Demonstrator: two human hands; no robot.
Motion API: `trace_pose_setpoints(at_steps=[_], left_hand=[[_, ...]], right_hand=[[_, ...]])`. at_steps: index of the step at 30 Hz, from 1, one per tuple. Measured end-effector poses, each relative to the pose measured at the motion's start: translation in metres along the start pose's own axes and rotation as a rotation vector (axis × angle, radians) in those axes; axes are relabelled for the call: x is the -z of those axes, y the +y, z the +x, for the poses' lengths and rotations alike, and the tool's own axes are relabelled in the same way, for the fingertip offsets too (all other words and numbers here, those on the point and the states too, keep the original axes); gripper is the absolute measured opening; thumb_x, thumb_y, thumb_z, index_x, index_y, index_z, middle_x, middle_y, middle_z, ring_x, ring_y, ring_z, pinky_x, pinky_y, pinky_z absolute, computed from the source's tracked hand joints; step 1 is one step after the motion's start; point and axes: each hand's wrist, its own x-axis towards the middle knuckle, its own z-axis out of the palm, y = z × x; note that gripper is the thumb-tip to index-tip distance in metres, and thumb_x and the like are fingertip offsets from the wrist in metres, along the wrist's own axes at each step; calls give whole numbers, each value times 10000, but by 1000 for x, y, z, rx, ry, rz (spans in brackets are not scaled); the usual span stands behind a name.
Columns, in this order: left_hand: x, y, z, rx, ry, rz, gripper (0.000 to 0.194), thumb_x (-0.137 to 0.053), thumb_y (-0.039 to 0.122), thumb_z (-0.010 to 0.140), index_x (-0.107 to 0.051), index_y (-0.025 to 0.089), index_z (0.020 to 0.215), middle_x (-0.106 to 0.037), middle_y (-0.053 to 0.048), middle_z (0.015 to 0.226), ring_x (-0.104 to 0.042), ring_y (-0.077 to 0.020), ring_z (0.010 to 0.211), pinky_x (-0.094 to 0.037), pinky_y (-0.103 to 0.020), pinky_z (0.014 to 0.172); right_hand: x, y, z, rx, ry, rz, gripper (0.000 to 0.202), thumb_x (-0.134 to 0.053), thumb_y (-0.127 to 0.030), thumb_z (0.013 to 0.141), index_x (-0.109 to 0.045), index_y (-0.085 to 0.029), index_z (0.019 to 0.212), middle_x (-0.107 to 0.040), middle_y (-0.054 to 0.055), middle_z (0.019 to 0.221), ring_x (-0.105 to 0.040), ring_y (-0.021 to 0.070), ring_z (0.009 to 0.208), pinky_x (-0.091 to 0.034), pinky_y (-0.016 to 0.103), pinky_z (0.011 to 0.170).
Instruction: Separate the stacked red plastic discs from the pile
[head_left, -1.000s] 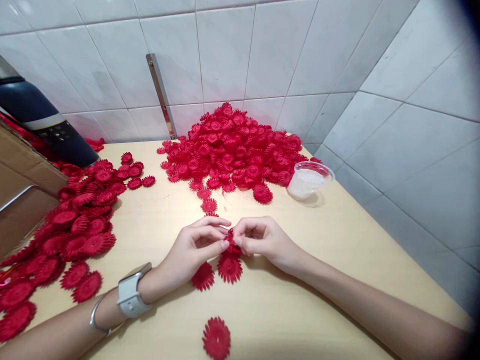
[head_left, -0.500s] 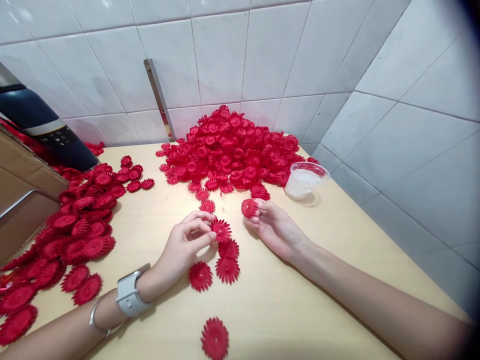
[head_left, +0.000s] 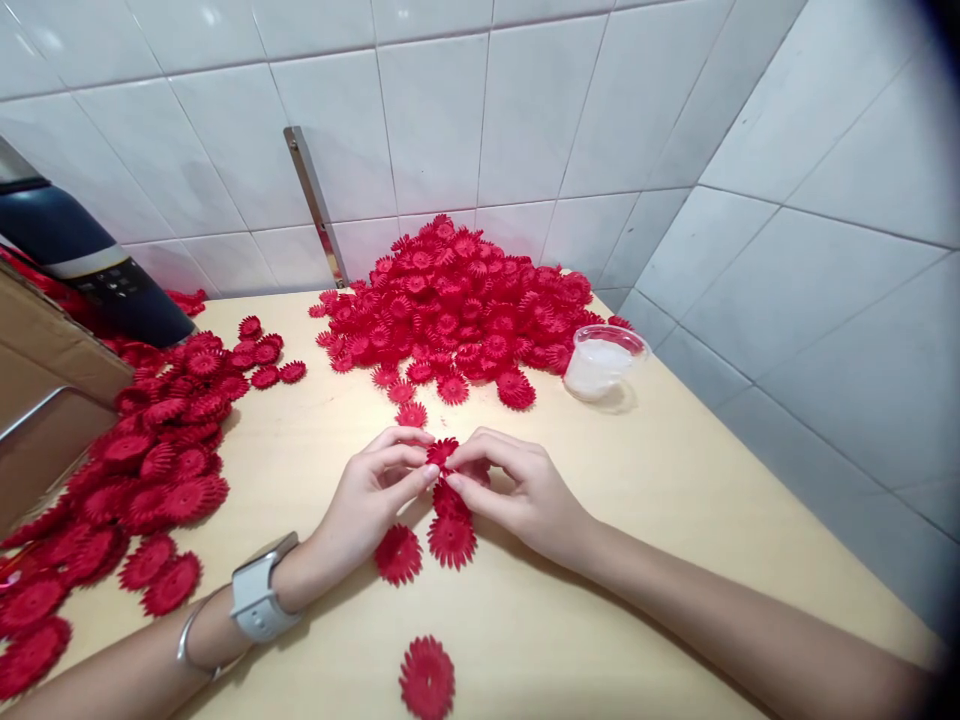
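Note:
Between the fingertips of both hands is a red petalled disc (head_left: 442,452). My left hand (head_left: 381,484), with a watch on the wrist, pinches its left side. My right hand (head_left: 525,492) pinches it from the right, and another red piece is partly hidden behind those fingers. Just below the hands, overlapping red discs (head_left: 452,541) lie on the table, with one more disc (head_left: 398,554) to their left. A single disc (head_left: 427,677) lies close to the near edge of the view.
A large heap of red pieces (head_left: 457,300) stands against the tiled wall. Right of it is a clear plastic cup (head_left: 600,365) with white contents. On the left are more red discs (head_left: 191,460), a cardboard box (head_left: 52,390), a dark bottle (head_left: 97,260) and an upright metal strip (head_left: 315,205).
My right hand has moved left from near the cup to meet my left hand, and its fingers now pinch the disc there. The left hand has hardly moved.

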Motion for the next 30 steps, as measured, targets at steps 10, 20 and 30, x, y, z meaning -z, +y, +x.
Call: trace_pose_setpoints(at_steps=[10,20,30], left_hand=[[-1,0,1,-10,-39,-73,100,-578,198,738,-638,167,664,-515,-53,978,-521,-180,908,-425,-282,788],[-3,-4,-1,-7,-53,-152,70,-621,190,707,-644,161,766,-473,-52,1024,-526,-156,885,-468,-252,731],[-4,-5,-2,64,-74,-226,348,-615,218,727,-515,233,1060,-536,-34,1017,-535,-156,913,-461,-281,776]], right_hand=[[1,5,5,-254,-77,269,60,-576,-208,722,-568,-153,699,-530,-6,624,-458,110,564,-368,241,533],[3,3,5,-314,-44,427,83,-582,-201,715,-549,-140,670,-512,-18,607,-434,91,544,-338,230,515],[8,2,9,-278,-66,515,61,-593,-123,684,-576,-144,630,-519,-27,597,-454,85,555,-361,223,544]])
